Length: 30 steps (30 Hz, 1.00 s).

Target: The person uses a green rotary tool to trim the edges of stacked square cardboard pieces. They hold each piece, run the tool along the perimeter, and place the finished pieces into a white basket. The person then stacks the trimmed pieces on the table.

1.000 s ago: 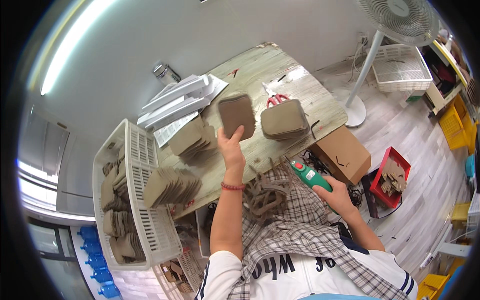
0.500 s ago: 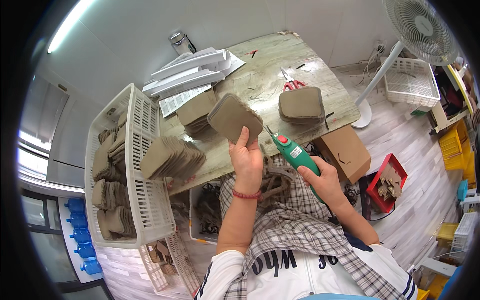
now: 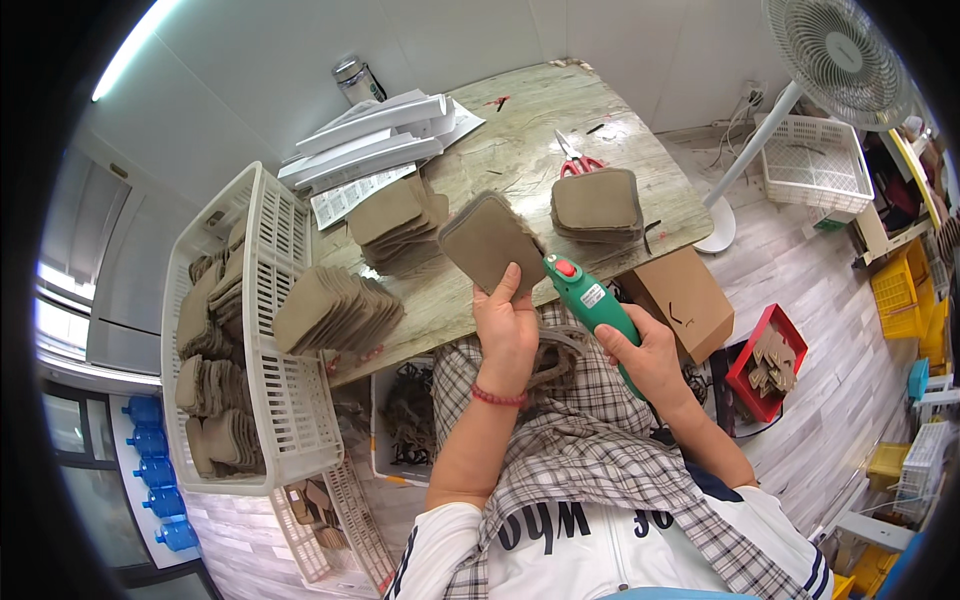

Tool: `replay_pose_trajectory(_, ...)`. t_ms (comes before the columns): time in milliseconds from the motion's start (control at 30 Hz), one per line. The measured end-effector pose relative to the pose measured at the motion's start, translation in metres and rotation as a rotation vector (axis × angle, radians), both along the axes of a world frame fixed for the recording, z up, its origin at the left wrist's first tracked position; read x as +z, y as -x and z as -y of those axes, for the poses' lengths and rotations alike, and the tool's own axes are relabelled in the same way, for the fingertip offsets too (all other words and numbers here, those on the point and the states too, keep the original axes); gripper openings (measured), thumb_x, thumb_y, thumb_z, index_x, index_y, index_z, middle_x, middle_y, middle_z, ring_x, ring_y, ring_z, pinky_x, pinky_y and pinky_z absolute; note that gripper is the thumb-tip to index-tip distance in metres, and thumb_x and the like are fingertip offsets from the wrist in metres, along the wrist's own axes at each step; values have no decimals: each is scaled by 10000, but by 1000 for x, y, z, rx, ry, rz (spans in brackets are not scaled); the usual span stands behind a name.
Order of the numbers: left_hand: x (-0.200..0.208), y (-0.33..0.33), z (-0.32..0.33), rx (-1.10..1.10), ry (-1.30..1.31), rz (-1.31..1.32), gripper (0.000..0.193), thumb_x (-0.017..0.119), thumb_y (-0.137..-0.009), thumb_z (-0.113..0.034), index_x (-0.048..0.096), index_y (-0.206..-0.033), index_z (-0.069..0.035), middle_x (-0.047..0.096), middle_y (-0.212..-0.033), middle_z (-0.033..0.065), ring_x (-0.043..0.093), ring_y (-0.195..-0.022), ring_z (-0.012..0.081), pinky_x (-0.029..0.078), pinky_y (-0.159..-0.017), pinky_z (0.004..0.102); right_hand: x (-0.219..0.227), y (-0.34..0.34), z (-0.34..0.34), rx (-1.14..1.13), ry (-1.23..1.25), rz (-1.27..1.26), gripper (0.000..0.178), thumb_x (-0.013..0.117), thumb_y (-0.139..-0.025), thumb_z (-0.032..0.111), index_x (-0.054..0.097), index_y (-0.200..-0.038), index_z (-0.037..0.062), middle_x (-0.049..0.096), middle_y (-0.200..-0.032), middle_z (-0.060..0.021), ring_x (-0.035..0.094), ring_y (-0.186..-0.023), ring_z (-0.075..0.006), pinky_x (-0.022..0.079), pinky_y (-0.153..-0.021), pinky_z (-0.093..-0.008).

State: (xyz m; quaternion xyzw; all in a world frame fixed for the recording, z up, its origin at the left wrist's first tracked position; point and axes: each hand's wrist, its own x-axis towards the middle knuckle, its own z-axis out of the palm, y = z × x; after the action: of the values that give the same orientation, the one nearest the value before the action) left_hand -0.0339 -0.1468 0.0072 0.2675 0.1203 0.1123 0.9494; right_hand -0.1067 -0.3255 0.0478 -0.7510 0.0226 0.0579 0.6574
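Note:
Between the thumb and fingers of my left hand (image 3: 507, 335) is a brown fabric pad (image 3: 488, 245), square with rounded corners and a fuzzy right edge. My right hand (image 3: 652, 362) is wrapped round green electric scissors (image 3: 592, 300) with a red button. Their tip meets the pad's right edge, and the blades are mostly hidden there. Similar pads lie on the worn table (image 3: 520, 110): a neat stack (image 3: 596, 205) at the right, a looser stack (image 3: 388, 220) left of my hand, and a fanned row (image 3: 335, 312) at the left edge.
A white plastic crate (image 3: 290, 400) full of pads stands at the left. Red-handled scissors (image 3: 576, 160), papers (image 3: 375, 140) and a flask (image 3: 357, 80) are on the table. A cardboard box (image 3: 690, 300), a red tray (image 3: 765, 365) and a white fan (image 3: 830, 60) are at the right.
My left hand has moved slightly right with the pad, which is now turned more upright. The electric scissors' tip, apart from the pad before, is now at its edge.

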Motion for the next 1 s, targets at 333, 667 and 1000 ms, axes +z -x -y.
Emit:
replay_pose_trajectory(333, -1, 12, 9, -83, -52, -38, 390, 591, -907, 72, 514, -1273, -38, 627, -1228, 111, 623, -1121, 237, 530, -978, 374, 3, -3, 3, -19, -27, 5, 388, 728, -894, 277, 644, -1133, -17, 611, -729, -12, 542, -606, -59, 445, -549, -233)
replay_pose_trajectory(667, -14, 23, 15, -148, -62, -96, 370, 631, -891, 68, 522, -1233, -23, 630, -1195, 94, 624, -1082, 214, 524, -965, 356, 6, -8, 6, -50, -33, 11, 375, 728, -894, 283, 648, -1102, -19, 616, -721, -10, 539, -605, -56, 449, -548, -231)
replay_pose_trajectory(1000, -15, 37, 2, -238, -187, -121, 376, 611, -867, 114, 546, -1211, -21, 657, -1167, 100, 652, -1049, 215, 552, -913, 345, 3, -11, 24, 5, -107, -15, 345, 726, -897, 249, 642, -1087, -27, 612, -738, -4, 543, -618, -56, 455, -559, -226)
